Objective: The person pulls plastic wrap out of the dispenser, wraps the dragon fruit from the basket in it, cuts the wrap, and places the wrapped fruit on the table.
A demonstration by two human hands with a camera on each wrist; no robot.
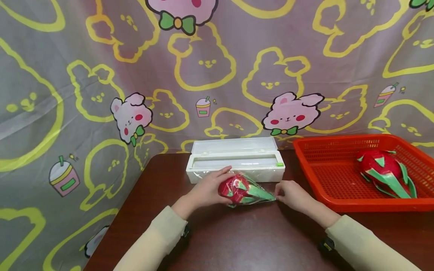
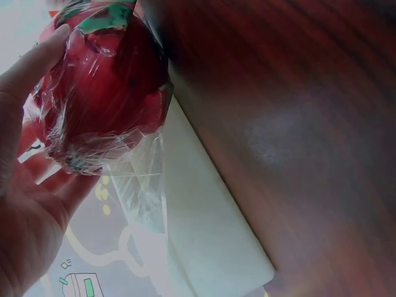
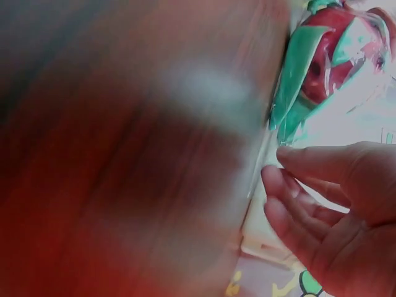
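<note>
A dragon fruit (image 1: 234, 188), red with green leaf-like scales, lies in clear cling film in front of the white wrap dispenser. My left hand (image 1: 211, 190) holds its round end, thumb and fingers spread around it. Up close in the left wrist view, the film bunches in creases over the red skin (image 2: 111, 80). At the pointed green end, my right hand (image 1: 292, 195) pinches the tip of the film with thumb and fingertips. The right wrist view shows the thumb (image 3: 303, 158) right at the green leaf tips, the other fingers curled loosely below.
Behind the fruit stands the white cling film dispenser (image 1: 271, 175), its clear lid raised and a roll inside. To the right, a red plastic basket (image 1: 332, 177) holds another dragon fruit (image 1: 381, 165). The brown table (image 1: 251, 237) meets a cartoon-patterned curtain (image 1: 234, 124) at the back.
</note>
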